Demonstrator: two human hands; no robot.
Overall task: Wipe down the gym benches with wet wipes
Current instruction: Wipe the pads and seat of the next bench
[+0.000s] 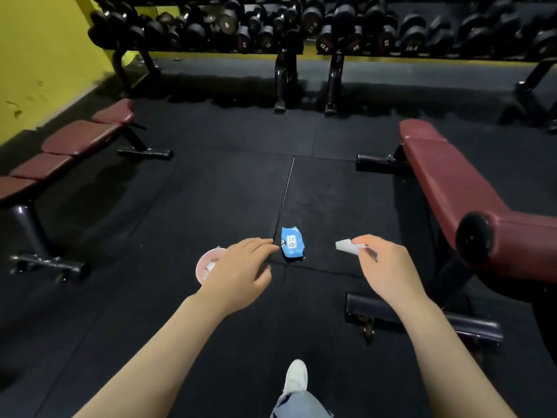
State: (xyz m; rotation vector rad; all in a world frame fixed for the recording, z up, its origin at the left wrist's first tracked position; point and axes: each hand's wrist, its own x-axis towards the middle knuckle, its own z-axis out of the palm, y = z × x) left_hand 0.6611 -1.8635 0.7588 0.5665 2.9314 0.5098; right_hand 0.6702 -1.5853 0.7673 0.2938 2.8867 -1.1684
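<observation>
Hands first: your right hand [384, 260] pinches a white wet wipe [346, 246] between thumb and fingers, wipe sticking out toward the middle; your left hand [241, 271] is held flat, fingers straight and loose, gripping nothing, fingertips just beside the blue wipes pack [292, 244]. Pack lies flat on the black rubber floor [211, 191], between your two hands, label up. Pink round container [208, 263] sits on the floor, partly hidden under your left hand, something white in it, can't tell what. Maroon bench [446, 173] on your right, near your right hand, not touching it; its black foot bar [422, 318] is under your right forearm. Second maroon bench [69, 143] on the left, along the yellow wall [39, 55], well apart from both hands. Dumbbell rack [301, 28] runs across the far side. Your white shoe [297, 377] shows at the bottom edge
</observation>
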